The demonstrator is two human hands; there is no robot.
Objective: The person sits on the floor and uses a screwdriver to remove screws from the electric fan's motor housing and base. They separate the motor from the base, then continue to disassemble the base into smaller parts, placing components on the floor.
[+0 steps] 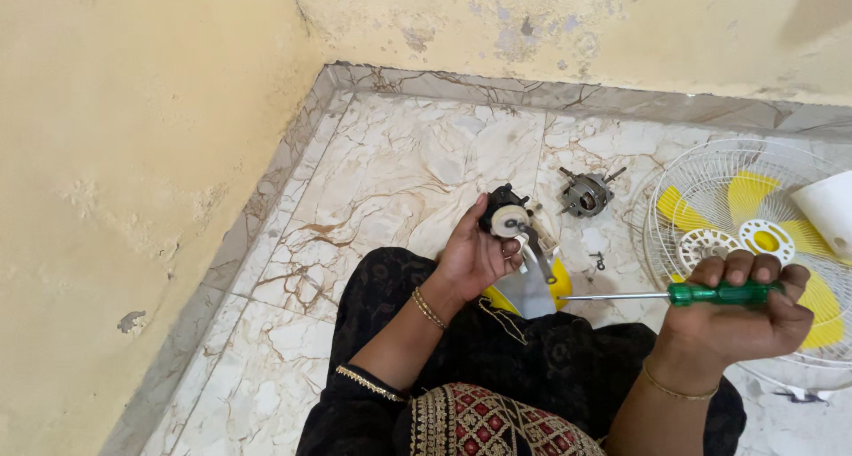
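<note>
Our left hand (475,256) grips the small black-and-white gearbox part (506,216); our right hand (741,314) clamps the green-handled screwdriver (674,294), tip pointing left.

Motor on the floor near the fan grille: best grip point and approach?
Grip the motor by its round metal body, coming straight down from above with fingers on opposite flanks. It sits alone on the tile, clear of the grille, so the sides look open. Thin shafts and studs stick out at several angles; they likely give poor hold, so avoid them.
</note>
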